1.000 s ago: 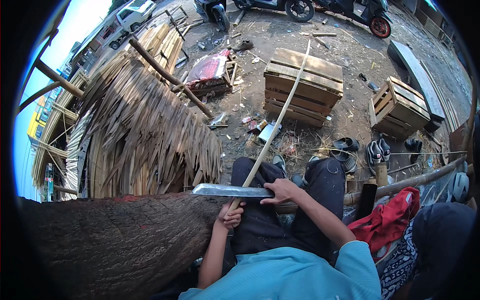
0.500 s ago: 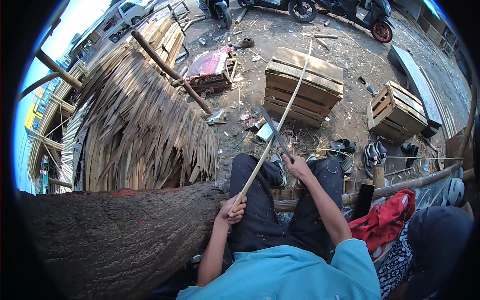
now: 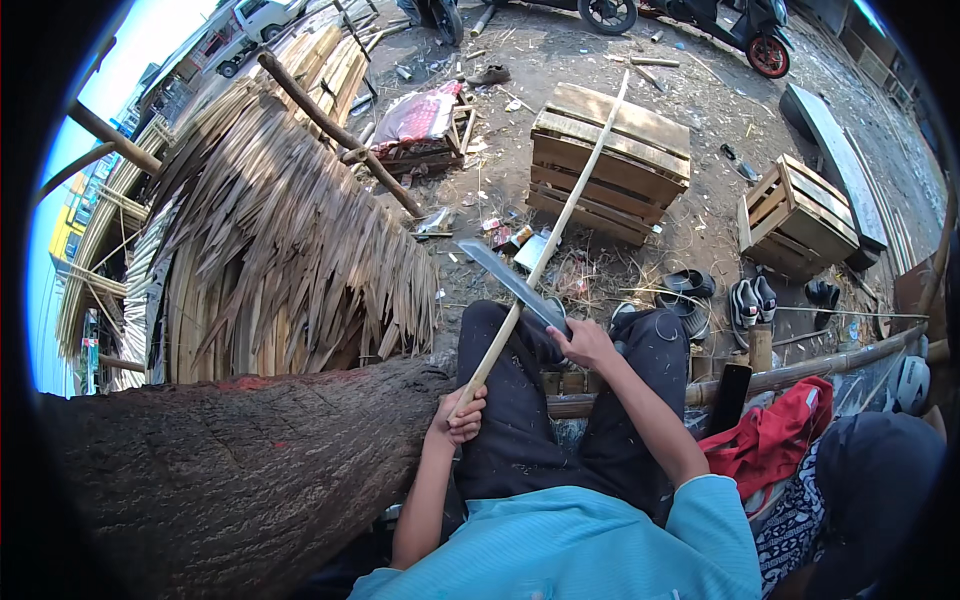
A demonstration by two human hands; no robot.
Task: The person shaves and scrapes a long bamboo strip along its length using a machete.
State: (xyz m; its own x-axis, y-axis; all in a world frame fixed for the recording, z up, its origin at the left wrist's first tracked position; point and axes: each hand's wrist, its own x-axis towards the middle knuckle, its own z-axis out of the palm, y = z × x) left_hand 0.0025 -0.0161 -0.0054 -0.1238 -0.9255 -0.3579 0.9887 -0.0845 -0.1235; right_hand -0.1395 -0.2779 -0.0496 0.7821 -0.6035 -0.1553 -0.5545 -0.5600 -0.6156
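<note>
The person sits with both legs stretched forward over the dirt ground (image 3: 700,225), a big rough log (image 3: 230,480) lying across the lower left of the view beside the left thigh.

The left hand (image 3: 458,415) is closed around the near end of a long pale bamboo strip (image 3: 560,220), its grip tight on the stick just above the left knee. From there the strip runs up and away to the right, its far end crossing over a slatted wooden crate (image 3: 610,160) on the ground.

The right hand (image 3: 585,343) is wrapped around the handle of a long knife (image 3: 505,280), the grip fully closed on it. The grey blade slants up and to the left from the fist and crosses the bamboo strip a little above the left hand; whether the edge actually touches the strip cannot be told.

A stack of dried thatch panels (image 3: 290,250) leans on poles to the left, just past the log. A second, smaller crate (image 3: 800,210) stands to the right of the first, well apart from the hands. Several sandals (image 3: 745,300) lie on the ground near the right foot. A red cloth (image 3: 770,440) is bunched beside the right hip, with a dark helmet-like object (image 3: 870,480) next to it.
</note>
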